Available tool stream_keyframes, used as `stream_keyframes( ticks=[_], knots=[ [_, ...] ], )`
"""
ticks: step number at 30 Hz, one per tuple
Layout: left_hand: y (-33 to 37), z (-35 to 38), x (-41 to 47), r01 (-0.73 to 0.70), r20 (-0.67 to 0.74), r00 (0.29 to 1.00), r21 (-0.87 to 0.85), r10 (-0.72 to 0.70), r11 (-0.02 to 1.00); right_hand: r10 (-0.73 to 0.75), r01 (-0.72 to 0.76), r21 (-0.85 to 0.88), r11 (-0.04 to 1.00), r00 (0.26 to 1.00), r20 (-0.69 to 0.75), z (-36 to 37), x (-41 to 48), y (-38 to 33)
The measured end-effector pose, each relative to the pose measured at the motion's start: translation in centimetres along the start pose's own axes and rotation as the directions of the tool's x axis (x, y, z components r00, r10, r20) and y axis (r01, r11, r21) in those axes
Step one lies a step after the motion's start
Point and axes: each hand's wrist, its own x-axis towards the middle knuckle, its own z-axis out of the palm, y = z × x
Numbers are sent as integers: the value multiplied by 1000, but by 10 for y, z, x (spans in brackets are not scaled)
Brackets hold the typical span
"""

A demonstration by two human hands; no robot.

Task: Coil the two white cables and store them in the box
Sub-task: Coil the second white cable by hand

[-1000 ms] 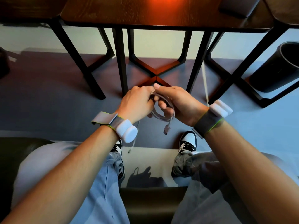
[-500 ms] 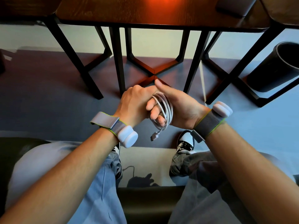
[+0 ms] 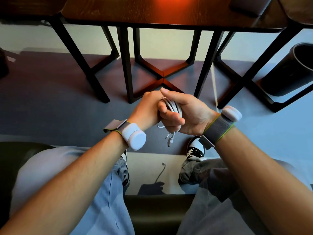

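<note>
A white cable (image 3: 172, 107) is wound in several loops around the fingers of my right hand (image 3: 188, 114), which is closed on the coil above my knees. Two short plug ends (image 3: 170, 139) dangle below that hand. My left hand (image 3: 146, 111) presses against the right one from the left, its fingers closed on the coil's far side and mostly hidden. A second white cable (image 3: 214, 85) hangs from the table edge down to the floor, right of my hands. A dark flat object (image 3: 249, 4), possibly the box, lies on the table at the top right.
A dark wooden table (image 3: 169, 12) with black metal legs (image 3: 124, 65) stands right in front of my knees. A black round bin (image 3: 291, 70) sits on the floor at the right. I am seated on a dark chair (image 3: 160, 212), feet on the floor.
The loose loop between my hands has been wound tight onto my right fingers. The trailing end has shortened, and both plug ends now hang just below my right hand.
</note>
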Motion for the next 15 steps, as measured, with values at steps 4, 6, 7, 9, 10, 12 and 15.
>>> stream_keyframes(
  ticks=[4,6,7,9,10,12,15],
  knots=[
    [4,1,-1,42,53,998,-184,-33,982,5,-7,20,1000,998,58,0,0,-2],
    [3,3,2,213,119,976,-343,-182,915,13,-13,0,1000,999,29,1,2,2],
    [2,5,2,278,180,958,-416,-222,866,17,-17,-16,1000,1000,4,2,3,4],
    [-2,8,4,310,262,943,-472,-204,825,29,-30,-31,999,999,-35,4,4,8],
    [0,8,3,306,275,942,-474,-191,826,31,-32,-27,999,999,-41,4,4,9],
    [0,6,3,330,303,933,-514,-193,792,8,-9,-15,1000,999,-39,5,2,11],
    [-3,5,-1,370,337,919,-567,-202,736,-45,42,-42,998,997,-57,6,6,13]
  ],
)
